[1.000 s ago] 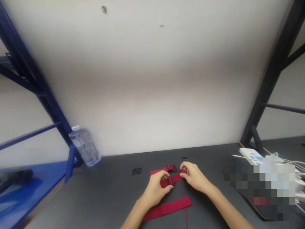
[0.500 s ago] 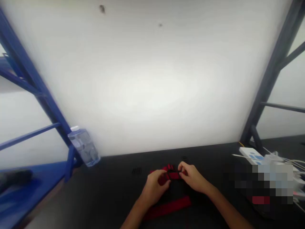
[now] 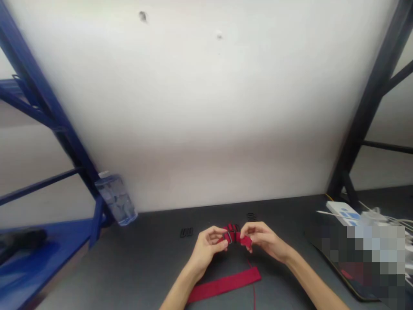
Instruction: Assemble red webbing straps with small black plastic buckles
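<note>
My left hand [image 3: 209,246] pinches a red strap [image 3: 227,237] beside a black rectangular buckle [image 3: 229,238]. On the right, my right hand [image 3: 265,239] grips the strap's other part, whose short red end [image 3: 246,241] hangs below the fingers. Dark slider pieces sit on the strap between the hands, above the dark table [image 3: 145,258]. A flat red band [image 3: 226,284] lies nearer to me, with a thin red cord [image 3: 254,295] by its right end.
Black buckles [image 3: 186,232] lie left of the hands, another [image 3: 251,217] behind them. A clear bottle [image 3: 116,199] stands by the blue frame [image 3: 69,142]. White box [image 3: 343,211], cables and a partly blurred dark object are at right.
My right fingers have shifted on the strap, and its red end now shows below them. The buckle by my left hand is tilted differently. The view has brightened and shifted slightly.
</note>
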### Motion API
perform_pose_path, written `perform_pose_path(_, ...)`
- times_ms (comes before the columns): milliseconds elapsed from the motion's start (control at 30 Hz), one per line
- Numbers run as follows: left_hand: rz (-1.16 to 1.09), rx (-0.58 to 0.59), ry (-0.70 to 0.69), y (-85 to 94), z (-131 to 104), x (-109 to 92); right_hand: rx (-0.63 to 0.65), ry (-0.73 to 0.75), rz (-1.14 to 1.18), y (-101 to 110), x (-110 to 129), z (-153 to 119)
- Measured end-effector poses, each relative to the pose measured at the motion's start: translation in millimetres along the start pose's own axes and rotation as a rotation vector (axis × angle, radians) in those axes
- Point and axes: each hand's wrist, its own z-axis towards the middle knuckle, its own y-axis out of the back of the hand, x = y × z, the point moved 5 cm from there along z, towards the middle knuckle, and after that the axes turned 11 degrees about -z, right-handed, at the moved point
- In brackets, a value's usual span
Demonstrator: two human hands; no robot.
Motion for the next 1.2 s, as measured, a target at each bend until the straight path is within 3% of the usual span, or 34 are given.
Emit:
perform_pose_path(100,-0.063,0.026,-0.012,-3.6,-2,-4,0.028,0.020,-0.002,-2,4,-1)
perform_pose_path(300,-0.076,0.029,0.041,-8.5,-5,-7,-0.068,-0.022,-0.169,2,-11,7)
perform_pose_path(533,-0.071,0.065,0.057,-14.3,-8,-8,-0.063,-0.048,-0.260,-4,-22,8)
perform_pose_path(800,-0.084,0.075,0.043,-16.4,-9,-7,-0.022,-0.018,-0.377,-16,-20,6)
perform_pose_path(1200,0.023,0.099,0.045,-20.3,-10,-8,-0.047,0.022,-0.482,-19,-14,5)
